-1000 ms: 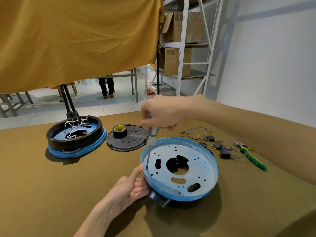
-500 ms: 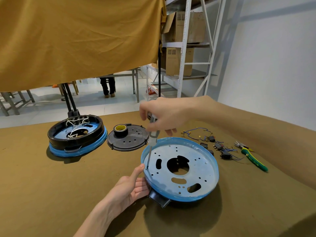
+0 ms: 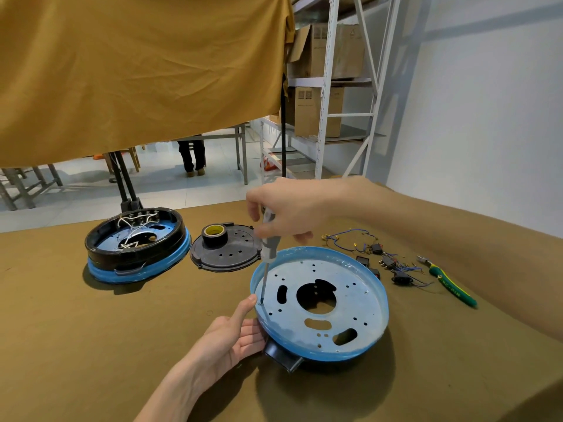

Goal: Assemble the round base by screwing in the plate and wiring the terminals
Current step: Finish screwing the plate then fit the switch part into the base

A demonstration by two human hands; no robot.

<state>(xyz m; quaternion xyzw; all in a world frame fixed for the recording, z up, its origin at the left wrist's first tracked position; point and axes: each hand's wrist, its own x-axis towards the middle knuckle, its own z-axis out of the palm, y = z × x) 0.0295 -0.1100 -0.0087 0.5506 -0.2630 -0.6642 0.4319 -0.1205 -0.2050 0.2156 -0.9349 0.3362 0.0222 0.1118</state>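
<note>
Still upright, screwdriver (image 3: 269, 243) in right hand's (image 3: 289, 210) closed grip.

The right hand (image 3: 285, 210), reaching in from the frame's right, curls its fingers in a grip at centre. The left hand (image 3: 231, 336), lower centre, lies palm-up, thumb extended upward.

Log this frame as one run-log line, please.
step: screwing plate | right hand: grips screwdriver, tip at left edge of plate | left hand: steadies round base | wiring: loose wires untouched
</note>
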